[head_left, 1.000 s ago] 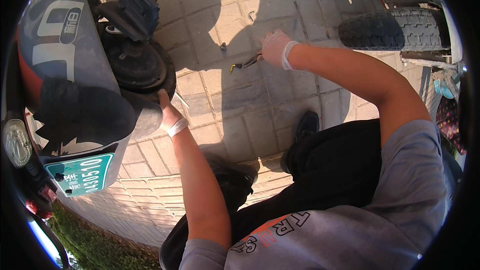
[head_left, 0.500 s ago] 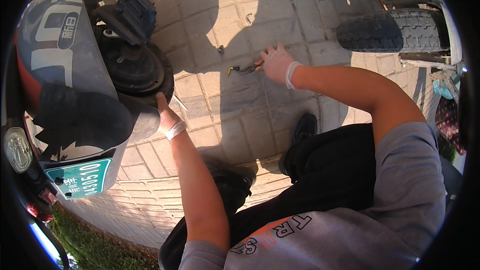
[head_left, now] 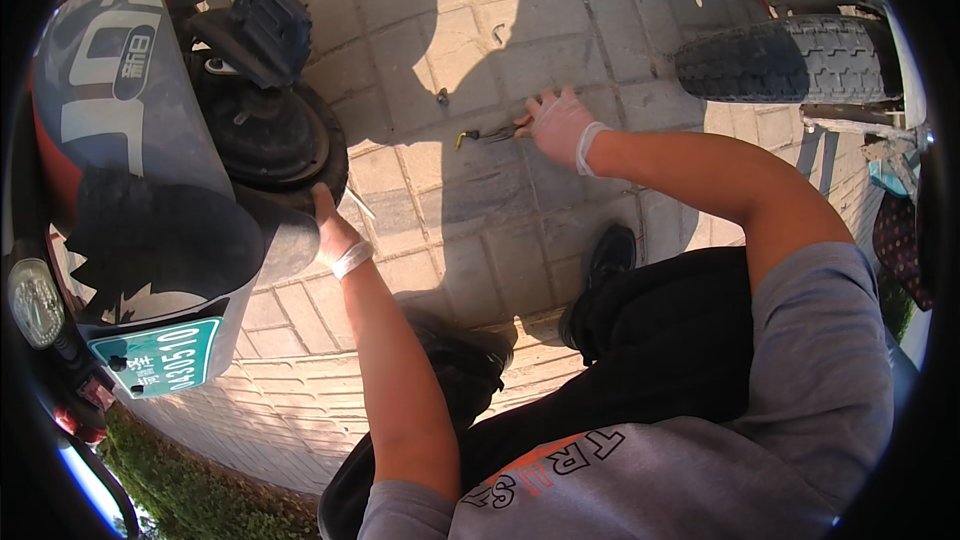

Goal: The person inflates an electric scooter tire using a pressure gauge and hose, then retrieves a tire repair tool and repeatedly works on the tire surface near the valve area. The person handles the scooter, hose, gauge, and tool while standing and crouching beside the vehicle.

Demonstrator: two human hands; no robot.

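Observation:
My left hand point(head_left: 338, 230), in a clear thin glove, rests at the lower edge of a black wheel point(head_left: 328, 150) on a grey-and-red electric scooter point(head_left: 160, 140). Its thumb lies along the tyre; the other fingers are hidden behind the wheel. On the shaded paving, my right hand point(head_left: 560, 130), gloved too, reaches down with fingers spread. Beside its thumb side lies a small dark, wire-like piece with a yellow end point(head_left: 466, 138). Whether the fingers touch it I cannot tell. A small dark metal part point(head_left: 442, 97) lies farther left.
At far right stands another tyre point(head_left: 790, 60) with a frame around it. A small curved piece point(head_left: 498, 34) lies on the paving point(head_left: 490, 250) ahead. My shoe point(head_left: 610, 255) is below my right hand. A green plate point(head_left: 158, 358) hangs at the scooter's rear.
My right hand has shifted very slightly to the right. The left hand stays at the wheel, and the small parts lie as before.

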